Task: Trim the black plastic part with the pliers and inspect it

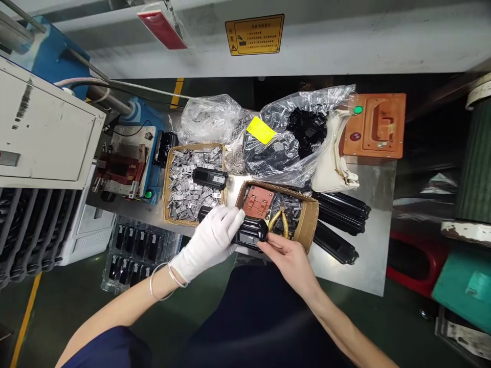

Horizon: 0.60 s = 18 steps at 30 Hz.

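My left hand, in a white glove, is wrapped around a long black plastic housing. The housing lies crosswise in front of me, over the near edge of a cardboard box. My bare right hand is closed at the housing's right end, thumb and fingertips pressed against it; whether a small part is pinched there is hidden. Inside the box are a reddish-brown block, yellow-handled pliers and small grey parts. To the left, another black housing rests on grey metal clips in a second cardboard box.
Several long black housings lie right of the box on the metal table. Behind are plastic bags of parts, a white pouch and an orange case. A blue machine fixture stands left, above a tray of black pieces.
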### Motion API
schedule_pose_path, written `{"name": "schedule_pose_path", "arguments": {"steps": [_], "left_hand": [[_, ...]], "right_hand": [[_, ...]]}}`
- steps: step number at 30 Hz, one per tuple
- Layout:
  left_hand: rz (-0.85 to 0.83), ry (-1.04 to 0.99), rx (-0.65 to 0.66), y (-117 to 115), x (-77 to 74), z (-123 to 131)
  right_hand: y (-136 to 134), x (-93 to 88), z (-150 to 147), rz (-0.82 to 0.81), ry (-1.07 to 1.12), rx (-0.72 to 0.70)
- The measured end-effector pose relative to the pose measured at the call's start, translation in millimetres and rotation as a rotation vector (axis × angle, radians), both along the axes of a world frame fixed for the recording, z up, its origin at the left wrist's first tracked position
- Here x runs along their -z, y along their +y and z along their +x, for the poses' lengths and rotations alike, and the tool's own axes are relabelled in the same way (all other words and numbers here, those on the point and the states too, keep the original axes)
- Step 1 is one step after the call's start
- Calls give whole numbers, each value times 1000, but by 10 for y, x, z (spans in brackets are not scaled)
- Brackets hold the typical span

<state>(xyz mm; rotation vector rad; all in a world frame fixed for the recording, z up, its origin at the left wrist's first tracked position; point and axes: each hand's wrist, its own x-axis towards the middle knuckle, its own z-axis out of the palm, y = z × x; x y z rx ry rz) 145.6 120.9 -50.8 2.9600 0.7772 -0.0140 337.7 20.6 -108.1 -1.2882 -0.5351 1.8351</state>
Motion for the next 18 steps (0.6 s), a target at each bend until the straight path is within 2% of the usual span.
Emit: {"name": "schedule_pose_path", "arguments": {"steps": [9,12,14,15,16,18], "left_hand": [[-16,-18,-52,-20,104,-76],[-83,-32,-121,-33,113,-121],[-117,-51,-219,-43,111,-208],[-132,-57,-296,-57,104,-265],[-161,-61,-398,-79,92,-327],[-290,-82,-668,-154,59,-450]], "right_hand": [[79,64,-71,15,23,-97],[196,55,104,56,32,-214],[461,102,358,97,-85,-270],[662,153,506,134,-216,-239],[899,221,652,172,-400,-177],[1423,396,909,288,-834,78]]}}
